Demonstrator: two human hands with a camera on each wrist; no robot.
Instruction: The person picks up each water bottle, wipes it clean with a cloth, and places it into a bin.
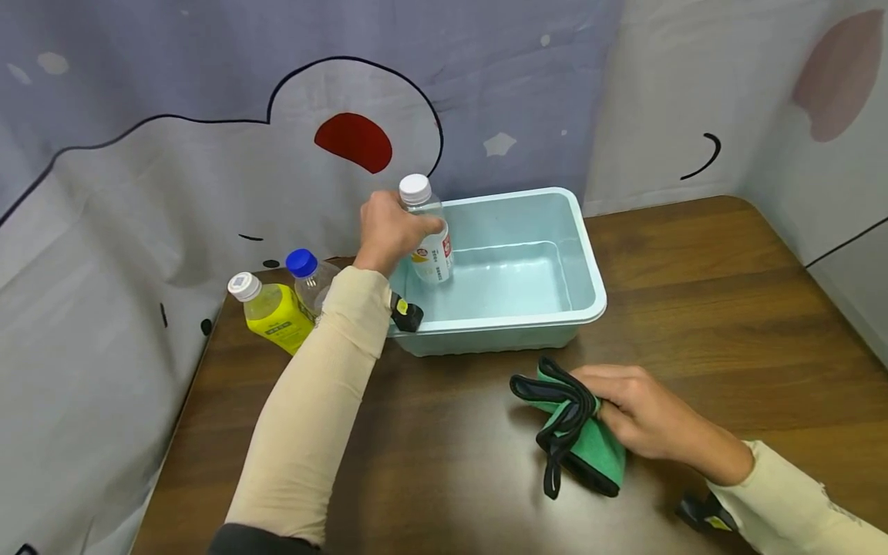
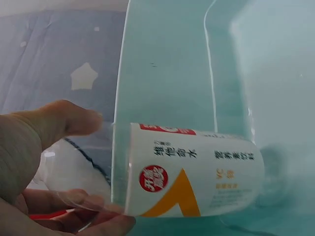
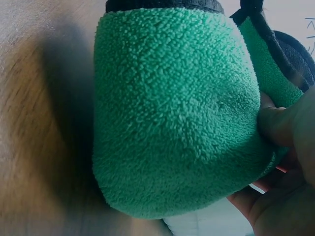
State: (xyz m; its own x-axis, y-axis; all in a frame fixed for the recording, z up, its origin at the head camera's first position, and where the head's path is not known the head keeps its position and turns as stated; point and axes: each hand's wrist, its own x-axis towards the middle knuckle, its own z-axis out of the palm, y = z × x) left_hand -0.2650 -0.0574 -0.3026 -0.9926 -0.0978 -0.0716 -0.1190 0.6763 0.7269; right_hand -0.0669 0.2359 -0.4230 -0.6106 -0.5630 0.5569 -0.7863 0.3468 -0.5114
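Observation:
My left hand (image 1: pixel 395 230) grips a clear bottle (image 1: pixel 432 250) with a white cap and a white printed label, at the left end of a pale blue-green plastic basin (image 1: pixel 590 289). In the left wrist view the thumb and fingers go round the bottle's upper part, and its label (image 2: pixel 192 172) faces the camera. The bottle's base is inside the basin; whether it touches the floor I cannot tell. My right hand (image 1: pixel 641 408) pinches a folded green cloth (image 1: pixel 602 451) with black edging, held over the table in front of the basin. The cloth (image 3: pixel 177 113) fills most of the right wrist view.
Left of the basin stand a bottle of yellow liquid (image 1: pixel 280 316) with a white cap and a clear bottle with a blue cap (image 1: pixel 301 263), partly hidden by my left arm. All stand on a brown wooden table (image 1: pixel 694 308). A printed curtain (image 1: pixel 499 92) hangs behind it.

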